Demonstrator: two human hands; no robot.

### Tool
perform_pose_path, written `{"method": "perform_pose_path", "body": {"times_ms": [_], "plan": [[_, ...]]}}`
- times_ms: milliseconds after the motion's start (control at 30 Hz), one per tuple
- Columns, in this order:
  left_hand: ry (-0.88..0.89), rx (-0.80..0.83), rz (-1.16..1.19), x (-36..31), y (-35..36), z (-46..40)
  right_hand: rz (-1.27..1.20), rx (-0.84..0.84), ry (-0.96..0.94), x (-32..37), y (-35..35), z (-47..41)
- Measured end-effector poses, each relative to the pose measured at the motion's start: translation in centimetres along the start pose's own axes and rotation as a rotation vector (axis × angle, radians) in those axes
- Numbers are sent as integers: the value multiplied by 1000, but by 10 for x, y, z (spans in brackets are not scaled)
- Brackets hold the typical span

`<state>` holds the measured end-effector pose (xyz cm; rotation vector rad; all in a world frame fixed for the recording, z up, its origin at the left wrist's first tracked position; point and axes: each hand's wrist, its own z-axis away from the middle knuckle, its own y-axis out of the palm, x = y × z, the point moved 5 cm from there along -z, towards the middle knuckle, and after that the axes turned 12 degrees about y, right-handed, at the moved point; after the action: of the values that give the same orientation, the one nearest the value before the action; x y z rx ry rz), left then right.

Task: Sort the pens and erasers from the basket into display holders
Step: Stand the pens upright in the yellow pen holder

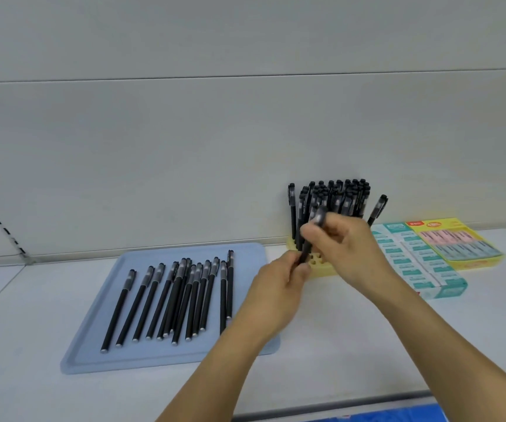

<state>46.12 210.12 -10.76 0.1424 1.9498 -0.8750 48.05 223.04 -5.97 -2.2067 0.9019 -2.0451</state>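
Over the front rows of the yellow pen holder (321,268) I have both hands on one black pen (309,239). My right hand (347,248) pinches its capped upper end, and my left hand (282,280) curls round the lower end, the tip just above the holder's open holes. Behind them the holder is packed with upright pens (337,199). Left of the holder, more loose pens (178,296) lie on the blue tray (99,354); right of it, boxed erasers (422,260) sit in their display. I judge this as the insertion step, mid-task. Next I need to line the tip over an empty hole, hold the barrel upright and press down, without knocking the neighbours.
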Motion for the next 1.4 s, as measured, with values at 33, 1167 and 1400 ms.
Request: {"method": "perform_pose_path", "body": {"times_ms": [33, 1167, 1400], "plan": [[26, 41, -201, 4, 0, 0, 29, -97, 8, -2, -11, -4], [-504, -98, -892, 69, -134, 83, 893, 179, -10, -15, 137, 15], [-585, -6, -679, 75, -132, 62, 745, 301, 328, -21, 144, -8]]}}
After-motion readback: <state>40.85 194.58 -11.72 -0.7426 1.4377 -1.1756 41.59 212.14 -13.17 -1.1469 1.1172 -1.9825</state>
